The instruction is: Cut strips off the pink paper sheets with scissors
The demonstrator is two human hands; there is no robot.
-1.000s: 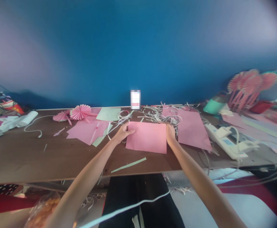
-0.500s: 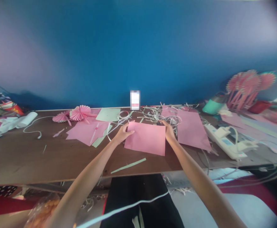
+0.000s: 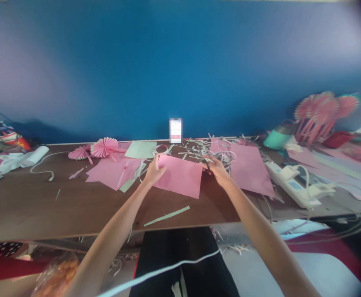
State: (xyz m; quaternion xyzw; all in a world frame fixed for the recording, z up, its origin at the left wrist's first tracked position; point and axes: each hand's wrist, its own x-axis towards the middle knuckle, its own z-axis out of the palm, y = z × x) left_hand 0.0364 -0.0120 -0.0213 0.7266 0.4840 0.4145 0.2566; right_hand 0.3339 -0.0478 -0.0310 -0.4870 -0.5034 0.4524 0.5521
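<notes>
A pink sheet of paper [image 3: 180, 175] is held over the brown table, tilted slightly. My left hand [image 3: 155, 170] grips its left edge, thumb on top and fingers behind. Just off the sheet's right edge, my right hand [image 3: 216, 168] is closed around a pair of dark scissors [image 3: 208, 165], whose handles are partly covered by the fingers. Behind the sheet lies a roll of tape [image 3: 161, 150] beside a heap of pale paper strips [image 3: 195, 149]. Another pink sheet [image 3: 250, 169] lies to the right of my right hand.
Folded pink paper fans [image 3: 104, 147] and loose pink sheets [image 3: 106, 172] lie on the left. A green strip [image 3: 167, 216] is near the table's front edge. A white power strip [image 3: 294, 187] with cables, a teal bottle [image 3: 277, 136] and pink fan bundles [image 3: 322, 109] occupy the right.
The pink sheet has shifted left and turned a little with my left hand. My right hand has left the sheet's right edge, and the scissors in it now show.
</notes>
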